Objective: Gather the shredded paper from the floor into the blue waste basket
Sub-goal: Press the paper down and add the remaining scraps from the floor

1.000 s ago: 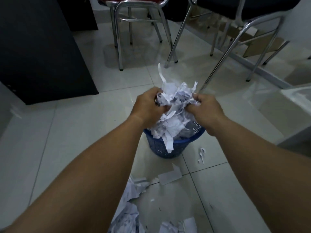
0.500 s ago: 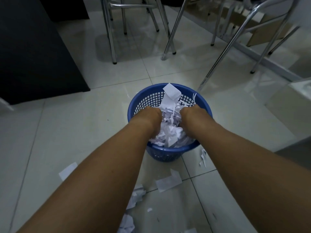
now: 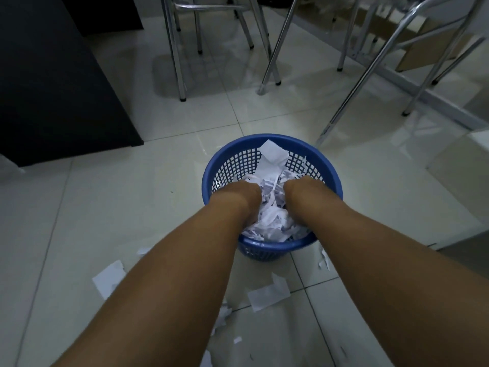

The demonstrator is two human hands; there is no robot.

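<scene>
I see both of my hands plunged into the blue waste basket (image 3: 328, 168), which stands on the floor (image 3: 119, 207) just right of centre. My left hand (image 3: 238, 194) and right hand (image 3: 300, 190) are pressed down into the shredded paper (image 3: 272, 221) that fills the basket, knuckles up; the fingers are buried in the strips, so I cannot tell whether either grip is apart or closed on paper. A larger white sheet (image 3: 272, 156) leans against the mesh wall at the basket's 12 o'clock side. The floor is glossy pale tile with dark grout lines, catching dim reflections. Loose scraps lie on it: a flat piece (image 3: 267, 295) at 6 o'clock from the basket, another piece (image 3: 108, 279) at 8 o'clock, a thin curl (image 3: 322, 260) at 5 o'clock. At 12 and 1 o'clock stand chrome chair legs (image 3: 177, 54); a dark cabinet (image 3: 47, 83) fills the 10 o'clock corner.
</scene>
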